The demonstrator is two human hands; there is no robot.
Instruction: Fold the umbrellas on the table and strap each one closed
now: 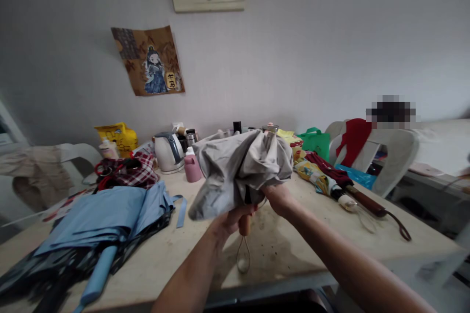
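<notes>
A grey umbrella (223, 171) with loose, bunched folds is held up in front of me over the table. My left hand (235, 217) is closed around it near the top of its wooden handle (244, 225), and a cord loop hangs below. At the lower right of the folds, my right hand (277, 197) grips the umbrella; its fingertips are partly hidden by the fabric. On the left lies a blue umbrella (99, 210), folded but unfastened, on top of a dark one (22, 274).
Rolled umbrellas, one yellow-patterned (314, 176) and one dark red (330, 171), lie at the right on the table (286, 254). A white kettle (168, 151), a pink bottle (192, 166) and a green bag (316, 144) stand at the back. Chairs flank the table.
</notes>
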